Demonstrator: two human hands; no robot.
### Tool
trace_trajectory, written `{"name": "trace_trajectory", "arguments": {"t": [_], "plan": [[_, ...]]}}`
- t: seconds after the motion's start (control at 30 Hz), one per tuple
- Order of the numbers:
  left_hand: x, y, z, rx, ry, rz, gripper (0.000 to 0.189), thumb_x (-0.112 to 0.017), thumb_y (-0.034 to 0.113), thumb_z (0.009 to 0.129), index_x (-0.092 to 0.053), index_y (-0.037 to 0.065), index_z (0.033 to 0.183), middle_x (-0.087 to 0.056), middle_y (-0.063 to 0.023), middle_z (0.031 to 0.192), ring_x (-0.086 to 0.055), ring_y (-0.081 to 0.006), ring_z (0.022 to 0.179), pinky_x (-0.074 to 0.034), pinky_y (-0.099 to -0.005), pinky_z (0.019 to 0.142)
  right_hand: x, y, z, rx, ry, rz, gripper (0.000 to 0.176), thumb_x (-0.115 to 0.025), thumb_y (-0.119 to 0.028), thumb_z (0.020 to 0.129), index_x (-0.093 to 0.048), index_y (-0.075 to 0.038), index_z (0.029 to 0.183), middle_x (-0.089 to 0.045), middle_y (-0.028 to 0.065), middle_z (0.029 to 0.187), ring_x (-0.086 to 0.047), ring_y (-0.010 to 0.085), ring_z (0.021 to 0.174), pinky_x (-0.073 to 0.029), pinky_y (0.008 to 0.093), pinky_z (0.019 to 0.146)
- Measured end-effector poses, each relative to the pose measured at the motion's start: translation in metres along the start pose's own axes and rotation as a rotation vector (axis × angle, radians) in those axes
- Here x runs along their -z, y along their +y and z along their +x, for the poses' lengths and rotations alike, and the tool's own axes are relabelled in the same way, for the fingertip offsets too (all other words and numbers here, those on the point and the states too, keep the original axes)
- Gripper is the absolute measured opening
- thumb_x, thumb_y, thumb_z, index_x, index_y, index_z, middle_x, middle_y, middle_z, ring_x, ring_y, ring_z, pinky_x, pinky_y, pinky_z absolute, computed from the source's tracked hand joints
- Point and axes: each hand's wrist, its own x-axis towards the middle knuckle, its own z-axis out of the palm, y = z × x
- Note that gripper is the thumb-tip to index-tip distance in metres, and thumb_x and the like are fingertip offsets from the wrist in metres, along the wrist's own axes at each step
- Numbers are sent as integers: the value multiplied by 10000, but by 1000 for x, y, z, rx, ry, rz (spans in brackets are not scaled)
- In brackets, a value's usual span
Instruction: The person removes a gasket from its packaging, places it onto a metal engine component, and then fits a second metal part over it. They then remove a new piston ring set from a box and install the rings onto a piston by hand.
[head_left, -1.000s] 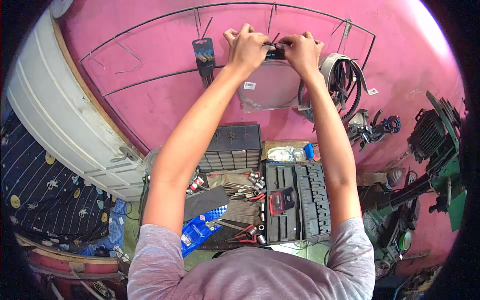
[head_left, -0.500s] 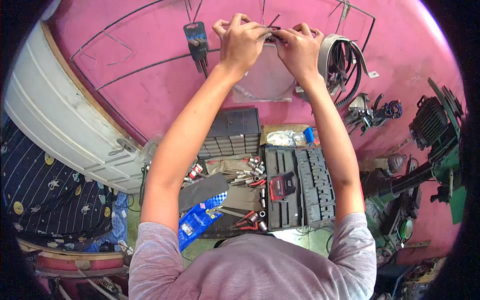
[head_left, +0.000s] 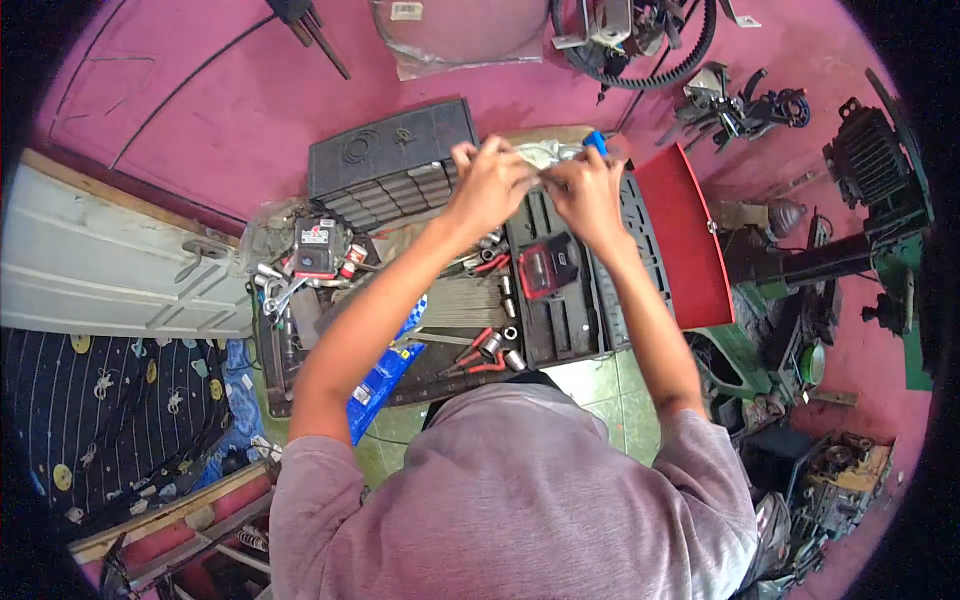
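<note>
My left hand [head_left: 488,190] and my right hand [head_left: 585,200] are held out in front of me, fingertips nearly meeting. Both are pinched, and whatever lies between the fingers is too small and blurred to name. Behind the fingertips sits a box with clear plastic bags [head_left: 538,152] and a blue item [head_left: 595,141]. Left of my left hand stands a dark drawer cabinet [head_left: 390,140]. Below the hands lie a black tool case [head_left: 568,325] with a red-and-black container [head_left: 548,268] on it, thin metal rods [head_left: 460,302], sockets [head_left: 490,343] and red-handled pliers [head_left: 470,352].
A battery-like red-and-black block [head_left: 318,246] and spanners [head_left: 283,296] are at the bench's left. A blue packet [head_left: 385,385] lies near its front edge. An open red metal panel [head_left: 685,240] rises at the right, beside a green machine [head_left: 860,245]. Belts [head_left: 690,60] hang on the wall.
Both hands have come down from the wall's hanging items to just above the bench, still pinched close together. The view has tilted down and shows more of the bench and the red panel.
</note>
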Motion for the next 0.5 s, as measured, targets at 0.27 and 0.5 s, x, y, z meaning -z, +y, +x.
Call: {"name": "trace_trajectory", "arguments": {"t": [0.27, 0.5], "plan": [[-120, 22, -69, 175, -209, -282, 302, -732, 176, 871, -770, 181, 1171, -730, -11, 1193, -567, -232, 1204, -287, -504, 968, -38, -1, -126, -445, -77, -96, 274, -790, -295, 833, -785, -201, 1089, -759, 41, 950, -610, 283, 1041, -379, 565, 933], [-141, 24, -58, 44, -229, -287, 306, -717, 180, 885, -758, 208, 1187, -712, 7, 1246, -538, -225, 1267, -274, -508, 965, -57, -12, -159, -670, -66, -29, 414, -770, -220, 852, -736, -235, 1264, -768, 54, 958, -604, 281, 1034, -357, 540, 969]]}}
